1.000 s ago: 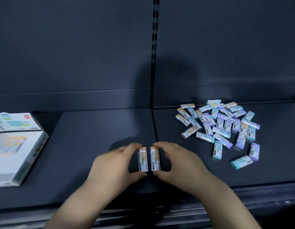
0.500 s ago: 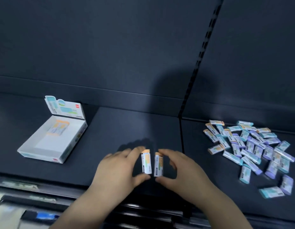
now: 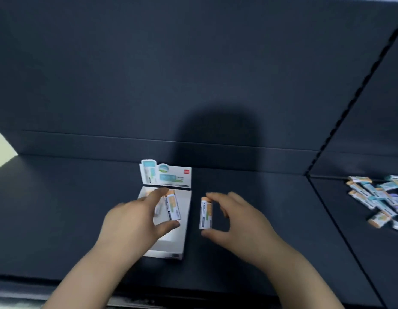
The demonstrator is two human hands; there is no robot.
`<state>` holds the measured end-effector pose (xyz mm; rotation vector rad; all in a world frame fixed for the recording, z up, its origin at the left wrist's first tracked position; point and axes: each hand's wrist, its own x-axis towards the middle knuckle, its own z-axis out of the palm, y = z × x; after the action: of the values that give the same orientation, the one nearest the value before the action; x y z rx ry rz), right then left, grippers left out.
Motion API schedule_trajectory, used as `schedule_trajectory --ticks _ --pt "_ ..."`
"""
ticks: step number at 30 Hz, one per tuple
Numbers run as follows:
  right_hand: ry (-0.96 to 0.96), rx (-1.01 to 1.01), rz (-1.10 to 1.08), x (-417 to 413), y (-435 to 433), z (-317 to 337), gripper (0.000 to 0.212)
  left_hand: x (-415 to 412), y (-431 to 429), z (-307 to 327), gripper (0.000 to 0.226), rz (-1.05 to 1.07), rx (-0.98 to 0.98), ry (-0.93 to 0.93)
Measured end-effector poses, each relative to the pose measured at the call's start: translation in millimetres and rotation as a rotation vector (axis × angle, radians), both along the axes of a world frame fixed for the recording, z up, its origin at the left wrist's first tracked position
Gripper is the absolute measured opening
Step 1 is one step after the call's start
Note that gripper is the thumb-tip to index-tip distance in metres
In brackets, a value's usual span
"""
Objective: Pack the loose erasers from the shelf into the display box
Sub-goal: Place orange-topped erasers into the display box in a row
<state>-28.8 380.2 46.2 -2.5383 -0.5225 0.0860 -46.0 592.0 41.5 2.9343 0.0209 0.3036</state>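
Head view: the left hand (image 3: pixel 135 221) pinches the first eraser (image 3: pixel 173 207), thumb and fingers (image 3: pixel 155 195) curled, over the open display box (image 3: pixel 171 250); the right hand (image 3: pixel 240 226) pinches the second eraser (image 3: pixel 206 212) just beside it. Advised: lay each flat against the box wall, one at a time.

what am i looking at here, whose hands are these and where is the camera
No machine: these are a person's two bare hands, filmed by one wide-angle camera worn on their head, looking down. The left hand pinches a small white-sleeved eraser with an orange end over the open white cardboard display box. The right hand pinches a second such eraser just right of the box. Farther right on the dark grey shelf lies a pile of loose pastel-sleeved erasers.
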Motion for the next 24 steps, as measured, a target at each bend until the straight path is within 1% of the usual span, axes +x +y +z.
schedule_trajectory --ticks 3,7,11,14,17,19,24 --pt "-0.01 -0.012 -0.012 4 31 -3 0.069 18 27 -6 0.07 -0.038 0.089 0.061" --pt "0.01 -0.062 -0.045 12 57 -9 0.071 40 45 -10 0.069 -0.13 0.113 0.142" --pt "0.051 -0.158 -0.079 22 75 -10 0.072 53 52 -16 0.067 -0.273 0.118 0.125" --pt "0.066 -0.247 -0.103 30 86 -11 0.068 62 52 -22 0.061 -0.339 0.121 0.123" --pt "0.058 -0.33 -0.128 36 95 -12 0.058 68 53 -30 0.052 -0.362 0.155 0.098" --pt "0.054 -0.37 -0.14 40 101 -14 0.052 70 53 -35 0.05 -0.366 0.171 0.079" --pt "0.086 -0.451 -0.141 48 110 -23 0.055 72 54 -41 0.051 -0.383 0.235 0.046"
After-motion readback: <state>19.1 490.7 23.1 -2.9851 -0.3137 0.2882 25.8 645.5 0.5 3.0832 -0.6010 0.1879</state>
